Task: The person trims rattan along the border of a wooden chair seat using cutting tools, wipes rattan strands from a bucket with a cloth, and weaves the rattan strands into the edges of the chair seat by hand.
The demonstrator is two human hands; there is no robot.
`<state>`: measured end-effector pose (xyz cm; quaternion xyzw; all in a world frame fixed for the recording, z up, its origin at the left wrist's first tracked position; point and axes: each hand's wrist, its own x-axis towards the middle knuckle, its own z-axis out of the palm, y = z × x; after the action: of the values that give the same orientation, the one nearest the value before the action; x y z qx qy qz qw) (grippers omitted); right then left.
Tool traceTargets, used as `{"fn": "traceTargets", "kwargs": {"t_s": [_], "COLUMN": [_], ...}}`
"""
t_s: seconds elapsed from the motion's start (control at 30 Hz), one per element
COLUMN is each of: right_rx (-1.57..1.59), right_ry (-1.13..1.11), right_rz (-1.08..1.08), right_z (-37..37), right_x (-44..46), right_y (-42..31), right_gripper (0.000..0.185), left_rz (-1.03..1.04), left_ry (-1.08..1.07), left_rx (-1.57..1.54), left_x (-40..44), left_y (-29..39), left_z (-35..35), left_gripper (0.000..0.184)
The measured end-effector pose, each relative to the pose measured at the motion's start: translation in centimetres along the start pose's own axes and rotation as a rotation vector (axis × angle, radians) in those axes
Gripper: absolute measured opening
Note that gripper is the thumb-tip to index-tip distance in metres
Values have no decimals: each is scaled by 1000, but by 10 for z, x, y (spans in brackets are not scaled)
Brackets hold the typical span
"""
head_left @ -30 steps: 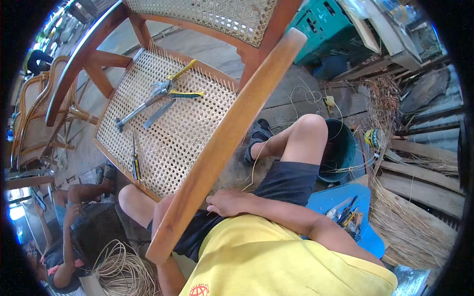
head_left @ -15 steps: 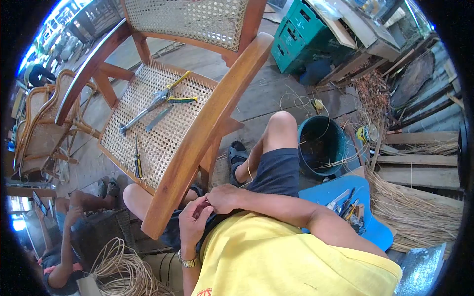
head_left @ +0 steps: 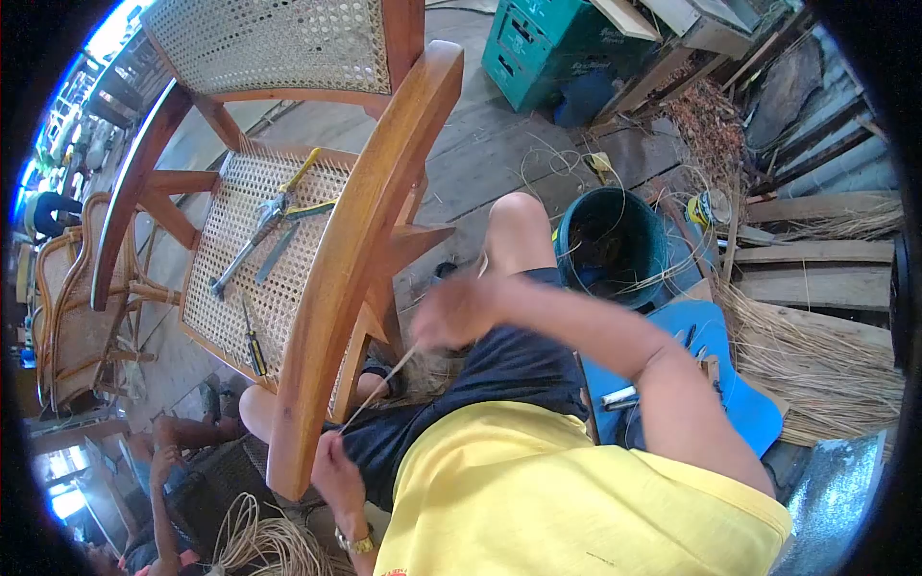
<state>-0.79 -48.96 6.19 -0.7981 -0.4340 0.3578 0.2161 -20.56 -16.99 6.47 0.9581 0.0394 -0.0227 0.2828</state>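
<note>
A thin pale cane strand [head_left: 379,392] stretches taut between my two hands. My left hand [head_left: 336,470], with a watch at its wrist, is closed on the lower end, beside the armrest's front end. My right hand [head_left: 451,312], smeared by motion, grips the strand higher up, above my thigh. To their left stands a wooden armchair [head_left: 370,221] with a woven cane seat [head_left: 216,288] and back. On the seat lie a long metal tool with a yellow handle [head_left: 259,230], a flat grey blade [head_left: 276,257] and a slim tool with a black-and-yellow handle [head_left: 254,350].
Right of my knee stands a dark green bucket [head_left: 567,245] with loose strands. A blue board [head_left: 740,389] carrying tools is at my right, near bundled cane [head_left: 816,374]. Teal crates [head_left: 538,58] stand behind. Another person [head_left: 158,499] sits lower left by coiled cane [head_left: 259,538].
My hands were together; now they are apart, the right up and forward, the left lower, with the strand drawn out between them. The view has shifted, moving the chair left in frame.
</note>
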Motion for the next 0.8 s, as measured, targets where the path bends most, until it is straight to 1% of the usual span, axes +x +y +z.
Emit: {"fn": "traceTargets", "kwargs": {"t_s": [0.03,0.07,0.1,0.13,0.17,0.2,0.23,0.27,0.3,0.37,0.4,0.43,0.47,0.5,0.53,0.57,0.6,0.67,0.7,0.77,0.8], "right_rx": [525,397,412,79,-93,-118,-82,-37,8,87,96,208,318,330,196,61,79,-189,-179,-680,-679], "right_ry": [218,355,459,454,390,495,457,509,561,537,530,551,577,575,565,551,553,804,807,846,843], "right_rz": [164,297,277,401,626,598,703,732,762,914,945,935,924,956,1039,1116,1144,1312,1333,1448,1454], "right_z": [-7,-36,-42,-79,-100,-106,-116,-108,-95,-64,-41,-9,23,52,84,114,143,202,229,270,266], "right_x": [-37,-73,-86,-124,-152,-190,-224,-263,-302,-353,-370,-383,-397,-411,-424,-438,-455,-494,-516,-563,-572], "right_y": [27,31,86,78,79,98,98,122,140,129,121,115,109,102,94,89,86,80,77,73,64], "right_gripper": [23,26,30,25,25,25,25,25,25,24,24,24,24,24,24,25,25,22,22,19,19], "left_rz": [-39,-79,-83,-162,-240,-242,-317,-390,-386,-642,-588,-573,-611,-651,-648,-630,-645,-668,-687,-732,-755], "left_ry": [140,278,273,320,365,356,389,417,399,347,388,354,363,374,327,299,224,92,20,-93,-139], "left_rx": [46,92,95,129,161,158,223,290,288,293,187,183,138,97,172,176,235,332,354,380,385], "left_x": [-9,-19,-30,-41,-52,-63,-73,-81,-88,-96,-105,-111,-115,-120,-127,-138,-147,-146,-148,-155,-157], "left_y": [-17,-34,-53,-72,-89,-105,-121,-131,-136,-143,-165,-182,-197,-213,-232,-252,-272,-289,-294,-295,-294], "left_z": [-1,-5,-10,-15,-18,-20,-22,-24,-25,-27,-19,-14,-9,-4,0,9,19,31,37,42,44], "left_gripper": [13,10,10,11,12,12,13,14,14,17,24,24,23,22,27,27,27,26,26,26,26]}}
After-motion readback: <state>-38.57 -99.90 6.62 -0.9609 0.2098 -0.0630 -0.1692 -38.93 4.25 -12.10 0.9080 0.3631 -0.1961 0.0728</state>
